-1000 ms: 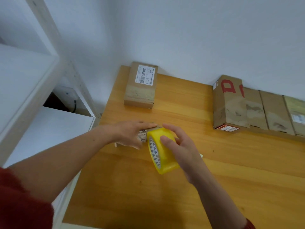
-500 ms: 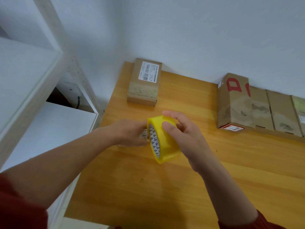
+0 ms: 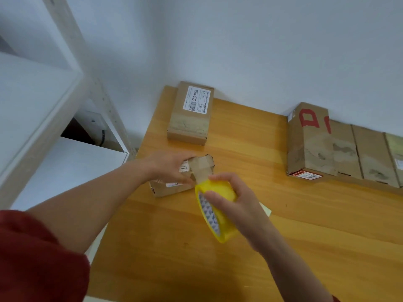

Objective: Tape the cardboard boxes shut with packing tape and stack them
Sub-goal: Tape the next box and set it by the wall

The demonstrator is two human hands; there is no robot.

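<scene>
The small cardboard box (image 3: 168, 189) lies near the left edge of the wooden table (image 3: 239, 258), under the left hand (image 3: 170, 165), which presses on its top with fingers nearly straight. A strip of tape (image 3: 201, 171) runs from the box to the yellow tape roll (image 3: 225, 231), just right of it. The right hand (image 3: 242, 205) grips the roll, thumb and fingers curled around it. 1 labelled box (image 3: 189, 114) sits behind, and a row of boxes (image 3: 316, 144) lines the wall at right.
</scene>
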